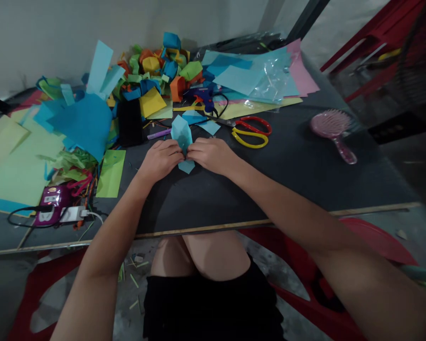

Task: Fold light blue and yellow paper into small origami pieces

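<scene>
A light blue piece of folded paper (181, 130) stands between my hands over the dark table. My left hand (163, 158) pinches its left side low down, fingers closed. On the opposite side my right hand (211, 154) grips it the same way, and the fingertips of both hands nearly meet. The lower end of the paper shows beneath my fingers. Just beyond lie light blue paper scraps (210, 126), a purple pen-like stick (159, 134) and scissors (252, 132) with one red and one yellow handle.
Colourful folded papers (151, 64) are heaped at the back, with a blue glue gun (208, 97) before them. Paper sheets (241, 78) lie back right, a pink hairbrush (333, 128) at right. A black phone (129, 122) and purple power strip (53, 203) are at left.
</scene>
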Demonstrator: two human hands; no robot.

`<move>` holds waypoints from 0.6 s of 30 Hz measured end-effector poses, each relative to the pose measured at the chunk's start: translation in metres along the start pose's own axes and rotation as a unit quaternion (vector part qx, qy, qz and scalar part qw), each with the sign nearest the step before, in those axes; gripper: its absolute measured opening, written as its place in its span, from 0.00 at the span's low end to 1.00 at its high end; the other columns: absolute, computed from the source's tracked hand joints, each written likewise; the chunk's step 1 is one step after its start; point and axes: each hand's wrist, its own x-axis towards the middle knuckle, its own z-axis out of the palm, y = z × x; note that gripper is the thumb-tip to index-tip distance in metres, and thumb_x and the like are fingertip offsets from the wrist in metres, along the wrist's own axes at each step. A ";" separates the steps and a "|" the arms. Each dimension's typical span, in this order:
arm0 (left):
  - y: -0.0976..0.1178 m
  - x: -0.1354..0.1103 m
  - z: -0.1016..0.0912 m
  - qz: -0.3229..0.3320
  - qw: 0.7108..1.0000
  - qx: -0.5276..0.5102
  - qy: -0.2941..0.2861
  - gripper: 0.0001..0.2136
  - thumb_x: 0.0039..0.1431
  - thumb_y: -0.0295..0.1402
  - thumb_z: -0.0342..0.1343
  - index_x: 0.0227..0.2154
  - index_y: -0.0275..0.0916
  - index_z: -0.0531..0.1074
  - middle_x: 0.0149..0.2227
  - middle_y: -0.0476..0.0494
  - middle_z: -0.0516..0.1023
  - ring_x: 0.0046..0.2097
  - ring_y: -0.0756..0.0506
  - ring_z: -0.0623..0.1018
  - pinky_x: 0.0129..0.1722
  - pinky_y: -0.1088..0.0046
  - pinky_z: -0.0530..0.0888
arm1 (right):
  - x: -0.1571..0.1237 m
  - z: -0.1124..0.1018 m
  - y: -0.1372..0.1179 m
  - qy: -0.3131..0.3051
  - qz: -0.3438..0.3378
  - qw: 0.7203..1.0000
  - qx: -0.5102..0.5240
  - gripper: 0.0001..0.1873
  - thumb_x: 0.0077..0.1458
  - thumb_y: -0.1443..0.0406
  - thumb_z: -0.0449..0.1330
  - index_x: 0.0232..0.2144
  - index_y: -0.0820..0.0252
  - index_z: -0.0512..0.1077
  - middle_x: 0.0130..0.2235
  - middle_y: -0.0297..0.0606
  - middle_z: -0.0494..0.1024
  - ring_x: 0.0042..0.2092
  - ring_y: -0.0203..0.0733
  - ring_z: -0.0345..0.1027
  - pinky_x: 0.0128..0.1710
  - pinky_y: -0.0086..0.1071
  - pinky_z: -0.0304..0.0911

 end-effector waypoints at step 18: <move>0.005 -0.003 -0.011 0.005 0.998 -0.019 -0.059 0.14 0.66 0.27 0.48 0.40 0.41 0.80 0.46 0.42 0.82 0.56 0.41 0.74 0.49 0.63 0.69 | -0.008 -0.001 0.006 -0.010 -0.030 0.999 0.015 0.20 0.65 0.72 0.48 0.39 0.59 0.80 0.45 0.42 0.81 0.46 0.45 0.71 0.38 0.37 0.63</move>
